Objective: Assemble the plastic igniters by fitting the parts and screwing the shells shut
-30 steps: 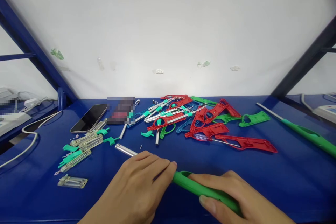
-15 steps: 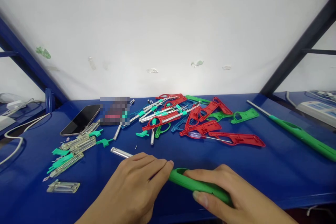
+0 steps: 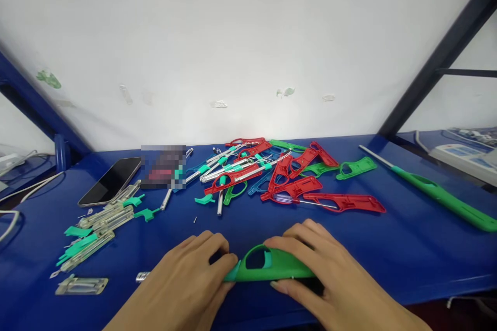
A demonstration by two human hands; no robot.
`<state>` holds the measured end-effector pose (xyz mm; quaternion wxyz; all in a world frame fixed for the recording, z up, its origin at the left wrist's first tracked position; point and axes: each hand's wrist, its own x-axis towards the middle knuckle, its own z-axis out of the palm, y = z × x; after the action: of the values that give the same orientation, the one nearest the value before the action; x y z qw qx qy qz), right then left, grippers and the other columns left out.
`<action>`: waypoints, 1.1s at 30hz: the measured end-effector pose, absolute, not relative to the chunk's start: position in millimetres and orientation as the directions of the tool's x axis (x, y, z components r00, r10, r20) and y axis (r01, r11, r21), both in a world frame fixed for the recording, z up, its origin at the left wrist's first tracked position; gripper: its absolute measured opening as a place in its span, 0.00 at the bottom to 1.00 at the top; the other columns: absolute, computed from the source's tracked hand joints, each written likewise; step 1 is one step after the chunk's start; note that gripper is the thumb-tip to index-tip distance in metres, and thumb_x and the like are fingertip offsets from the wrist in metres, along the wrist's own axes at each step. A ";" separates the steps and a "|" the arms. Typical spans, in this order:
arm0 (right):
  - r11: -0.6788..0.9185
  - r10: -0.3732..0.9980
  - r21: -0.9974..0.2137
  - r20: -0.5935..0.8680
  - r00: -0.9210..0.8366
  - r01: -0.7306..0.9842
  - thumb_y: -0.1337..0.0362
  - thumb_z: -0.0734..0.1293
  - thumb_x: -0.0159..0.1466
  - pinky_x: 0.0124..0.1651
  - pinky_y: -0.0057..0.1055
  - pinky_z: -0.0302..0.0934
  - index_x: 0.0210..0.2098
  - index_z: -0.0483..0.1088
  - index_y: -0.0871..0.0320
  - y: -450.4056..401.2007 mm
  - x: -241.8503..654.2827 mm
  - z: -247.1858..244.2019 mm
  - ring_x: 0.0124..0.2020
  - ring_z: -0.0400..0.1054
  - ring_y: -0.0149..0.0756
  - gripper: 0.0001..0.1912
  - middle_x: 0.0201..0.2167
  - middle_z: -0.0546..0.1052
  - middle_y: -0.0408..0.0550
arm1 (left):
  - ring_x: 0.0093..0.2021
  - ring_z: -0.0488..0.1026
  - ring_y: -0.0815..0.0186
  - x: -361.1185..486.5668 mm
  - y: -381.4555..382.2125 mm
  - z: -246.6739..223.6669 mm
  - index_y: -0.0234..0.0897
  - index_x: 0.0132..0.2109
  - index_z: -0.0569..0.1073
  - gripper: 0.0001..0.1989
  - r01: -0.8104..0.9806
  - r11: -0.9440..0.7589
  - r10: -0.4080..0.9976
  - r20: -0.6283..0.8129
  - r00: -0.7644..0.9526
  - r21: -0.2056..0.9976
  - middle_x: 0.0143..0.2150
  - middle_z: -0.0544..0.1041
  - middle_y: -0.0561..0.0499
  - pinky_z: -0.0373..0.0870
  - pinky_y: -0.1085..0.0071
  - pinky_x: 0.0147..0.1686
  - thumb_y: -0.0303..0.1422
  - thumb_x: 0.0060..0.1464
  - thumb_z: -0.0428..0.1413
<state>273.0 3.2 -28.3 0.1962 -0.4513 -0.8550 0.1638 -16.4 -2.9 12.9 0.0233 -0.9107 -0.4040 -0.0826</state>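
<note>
A green long-neck lighter (image 3: 279,265) lies level across both hands above the near part of the table. My left hand (image 3: 186,274) is closed around its neck and teal collar, and the metal tip shows past the hand on the left. My right hand (image 3: 314,269) grips the green handle, with the thumb below and the fingers on top. A teal trigger shows inside the finger loop. Beyond the hands are red handle shells (image 3: 345,202), a screwdriver (image 3: 286,198) with a clear handle, and metal lighter tubes (image 3: 248,171) with teal parts and wires.
Another green lighter (image 3: 438,194) lies at the right. Clear fuel tanks (image 3: 83,285) and teal pieces (image 3: 79,249) are at the left, near a black phone (image 3: 112,181) and a pixelated item (image 3: 163,166). A white wall (image 3: 248,51) stands behind the blue table (image 3: 349,248).
The lighter has turned from a slant to nearly level, its metal tip coming lower and nearer. My right hand has shifted a little, and the finger loop now shows more fully. The view has moved slightly.
</note>
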 end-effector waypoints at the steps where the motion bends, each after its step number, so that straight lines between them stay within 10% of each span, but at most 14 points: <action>1: 0.543 0.831 -0.468 0.179 -0.526 0.698 0.53 0.75 0.75 0.70 0.54 0.74 0.68 0.73 0.32 4.6 272.3 -27.2 0.62 0.78 0.47 0.23 0.61 0.81 0.43 | 0.43 0.87 0.52 -15.4 -3.5 13.9 0.43 0.45 0.80 0.12 0.747 -0.664 0.741 0.157 0.653 0.023 0.46 0.86 0.51 0.88 0.50 0.49 0.19 0.61 0.63; 11: 0.660 0.733 -0.288 0.451 -0.510 0.694 0.58 0.58 0.84 0.67 0.44 0.74 0.61 0.80 0.42 8.6 287.3 -20.7 0.59 0.82 0.44 0.20 0.57 0.87 0.41 | 0.51 0.87 0.54 -31.5 -3.4 23.9 0.49 0.54 0.84 0.11 0.809 -0.586 0.801 0.184 0.570 0.050 0.54 0.86 0.51 0.86 0.61 0.49 0.37 0.66 0.70; 17: 0.500 0.792 -0.279 0.530 -0.303 0.820 0.54 0.64 0.81 0.57 0.48 0.73 0.54 0.81 0.46 39.3 317.7 -12.8 0.52 0.81 0.48 0.13 0.51 0.87 0.44 | 0.37 0.86 0.56 -70.0 32.8 9.8 0.41 0.52 0.86 0.25 0.882 -0.459 0.834 0.288 0.470 -0.107 0.47 0.87 0.45 0.79 0.64 0.33 0.21 0.72 0.44; 25: 0.494 0.774 -0.142 0.520 -0.360 0.858 0.55 0.65 0.81 0.56 0.50 0.68 0.57 0.80 0.52 62.7 325.6 -26.0 0.51 0.78 0.51 0.14 0.51 0.85 0.51 | 0.37 0.86 0.58 -75.2 44.3 8.3 0.43 0.44 0.87 0.24 0.854 -0.509 0.828 0.209 0.520 -0.106 0.46 0.87 0.47 0.79 0.68 0.34 0.21 0.68 0.46; 33: 0.509 0.692 -0.059 0.621 -0.367 0.859 0.59 0.62 0.83 0.42 0.44 0.62 0.42 0.78 0.52 58.5 316.3 -24.3 0.38 0.74 0.47 0.17 0.38 0.84 0.47 | 0.41 0.88 0.56 -77.2 42.2 11.8 0.42 0.56 0.87 0.27 0.860 -0.504 0.838 0.193 0.510 -0.082 0.49 0.88 0.45 0.83 0.65 0.38 0.20 0.69 0.46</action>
<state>316.3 58.5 -24.3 0.3001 -0.4757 -0.8151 -0.1387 -77.2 42.2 11.8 0.0839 -0.8647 -0.4911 -0.0641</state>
